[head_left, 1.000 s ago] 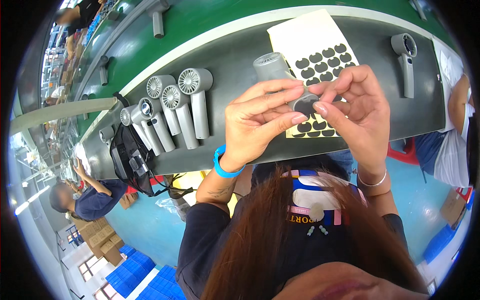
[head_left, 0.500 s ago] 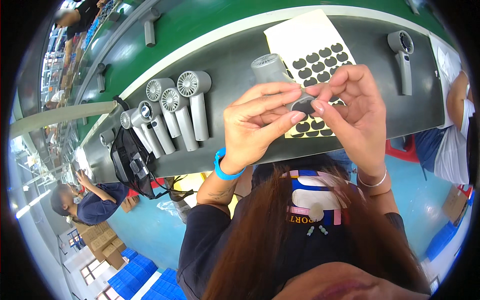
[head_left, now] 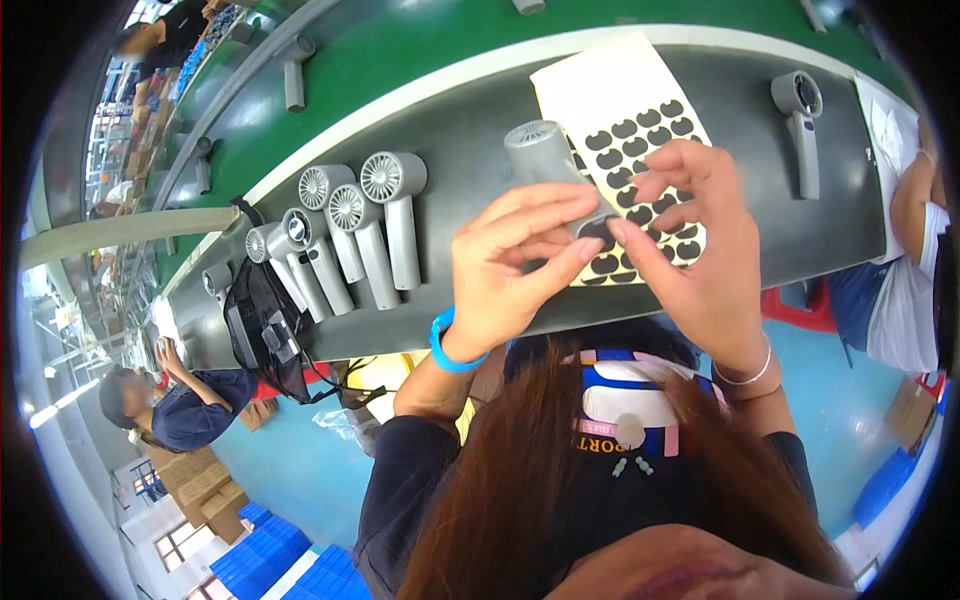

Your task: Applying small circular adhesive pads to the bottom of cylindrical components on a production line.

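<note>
My left hand [head_left: 510, 262] is closed, thumb against fingertips, on a small grey piece with a dark face [head_left: 598, 230]; the fingers cover much of it. Close to its other side is the thumb of my right hand [head_left: 695, 245]; whether it touches cannot be made out. The right fingers are bent and apart from that thumb, slightly blurred. Under and beyond both hands lies a pale sheet of black stickers [head_left: 632, 150], rounded with notches. Just beyond my left fingers a grey handheld fan [head_left: 540, 150] shows its head, its lower part hidden.
Several grey handheld fans [head_left: 375, 245] lie grouped on the dark table [head_left: 460, 130] at left, near a black bag [head_left: 262, 320]. Another fan [head_left: 803, 130] lies at right. Beyond the pale edge runs a green surface [head_left: 440, 40] with more fans. People sit at both sides.
My right index finger has lifted away from the small grey piece, opening its pinch. The piece, still in my left hand, has moved slightly nearer to me.
</note>
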### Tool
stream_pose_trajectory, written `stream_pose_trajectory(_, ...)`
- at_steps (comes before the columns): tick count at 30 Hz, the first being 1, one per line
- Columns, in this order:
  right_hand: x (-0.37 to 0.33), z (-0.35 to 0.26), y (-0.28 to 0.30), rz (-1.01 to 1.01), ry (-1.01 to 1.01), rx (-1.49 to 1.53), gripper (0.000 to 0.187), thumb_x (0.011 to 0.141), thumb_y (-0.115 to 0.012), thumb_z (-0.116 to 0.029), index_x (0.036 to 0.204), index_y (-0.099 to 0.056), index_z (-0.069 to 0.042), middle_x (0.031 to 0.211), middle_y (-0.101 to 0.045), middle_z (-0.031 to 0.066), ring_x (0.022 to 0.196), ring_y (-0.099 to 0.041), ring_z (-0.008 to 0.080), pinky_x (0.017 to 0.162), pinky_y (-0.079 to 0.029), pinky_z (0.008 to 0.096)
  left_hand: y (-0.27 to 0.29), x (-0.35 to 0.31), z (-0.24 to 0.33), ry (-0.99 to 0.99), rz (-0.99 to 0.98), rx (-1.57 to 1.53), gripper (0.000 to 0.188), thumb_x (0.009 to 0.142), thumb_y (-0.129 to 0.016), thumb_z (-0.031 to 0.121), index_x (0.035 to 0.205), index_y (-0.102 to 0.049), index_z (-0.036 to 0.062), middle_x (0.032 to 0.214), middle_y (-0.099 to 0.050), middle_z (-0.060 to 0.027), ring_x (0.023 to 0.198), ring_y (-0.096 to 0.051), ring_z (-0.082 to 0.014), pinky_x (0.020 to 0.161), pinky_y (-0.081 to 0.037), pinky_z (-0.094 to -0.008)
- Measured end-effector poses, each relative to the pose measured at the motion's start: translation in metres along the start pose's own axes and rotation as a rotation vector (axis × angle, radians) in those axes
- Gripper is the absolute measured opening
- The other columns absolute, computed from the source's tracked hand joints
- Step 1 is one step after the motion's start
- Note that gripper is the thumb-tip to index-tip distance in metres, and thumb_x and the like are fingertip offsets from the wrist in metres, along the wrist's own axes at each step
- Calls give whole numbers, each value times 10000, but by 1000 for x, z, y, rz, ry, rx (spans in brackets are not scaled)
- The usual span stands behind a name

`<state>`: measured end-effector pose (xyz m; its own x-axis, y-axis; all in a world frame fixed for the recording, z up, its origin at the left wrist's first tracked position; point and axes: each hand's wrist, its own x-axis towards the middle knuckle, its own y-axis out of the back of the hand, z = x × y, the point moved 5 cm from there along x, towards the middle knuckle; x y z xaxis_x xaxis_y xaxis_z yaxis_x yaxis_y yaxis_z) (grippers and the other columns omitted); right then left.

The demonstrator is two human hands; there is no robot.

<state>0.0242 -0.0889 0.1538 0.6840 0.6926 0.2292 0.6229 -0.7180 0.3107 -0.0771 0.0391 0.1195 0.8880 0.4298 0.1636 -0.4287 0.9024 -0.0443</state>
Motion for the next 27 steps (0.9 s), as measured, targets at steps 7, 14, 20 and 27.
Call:
stream_pose_trajectory(7,21,39,-2,-177,115,-252,494,769,-724,-130,1194,-492,-30,1159,-547,131,1065,-547,263,866,-451,363,69,16,25,94,105,-58,246,828,-610,-62,1073,-630,-39,1132,-585,-174,876,-658,-229,758,-588,-327)
stream_pose_trajectory(14,23,105,-3,-271,87,-752,591,795,-697,-222,1318,-464,-76,1417,-354,158,1332,-293,354,1082,-241,462,66,139,46,-156,2,563,260,726,-780,95,918,-654,-26,1003,-642,-128,763,-665,-162,677,-543,-254)
stream_pose_trajectory(20,25,114,-7,-292,56,-722,587,818,-666,-243,1348,-448,-118,1461,-308,122,1370,-245,332,1102,-179,491,37,280,-37,-688,-105,1024,233,692,-769,155,878,-680,45,842,-675,-76,742,-655,-218,670,-521,-313)
stream_pose_trajectory(27,29,116,0,-310,54,-683,590,839,-636,-260,1369,-416,-126,1468,-297,113,1377,-225,326,1102,-171,489,27,320,-106,-677,-404,1117,281,764,-710,212,978,-662,36,993,-672,-97,850,-642,-300,753,-514,-361)
